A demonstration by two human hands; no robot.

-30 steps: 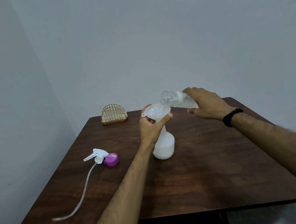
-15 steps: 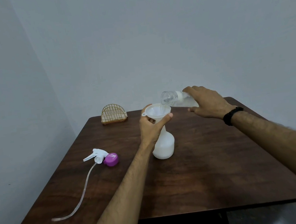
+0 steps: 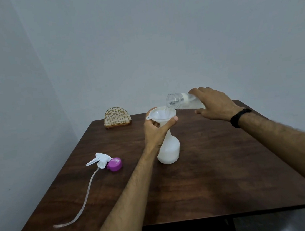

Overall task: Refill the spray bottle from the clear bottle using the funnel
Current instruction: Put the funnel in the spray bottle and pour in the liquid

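A white translucent spray bottle [image 3: 170, 151] stands upright near the table's middle, partly filled. A white funnel [image 3: 162, 114] sits in its neck. My left hand [image 3: 155, 131] grips the neck and the funnel's stem from the near side. My right hand [image 3: 214, 103] holds the clear bottle [image 3: 180, 101] tipped almost level, its open mouth over the funnel's right rim. A thin stream of clear liquid falls from the mouth into the funnel. The bottle's rear part is hidden under my fingers.
The white spray trigger head [image 3: 99, 158] with its long dip tube [image 3: 85, 198] lies at the table's left, next to a purple cap [image 3: 115, 164]. A gold wire holder [image 3: 117, 117] stands at the far left edge. The dark wooden table [image 3: 218, 174] meets grey walls.
The clear bottle has stayed tipped over the funnel, shifting only slightly upward. My left hand has kept its grip on the funnel and neck.
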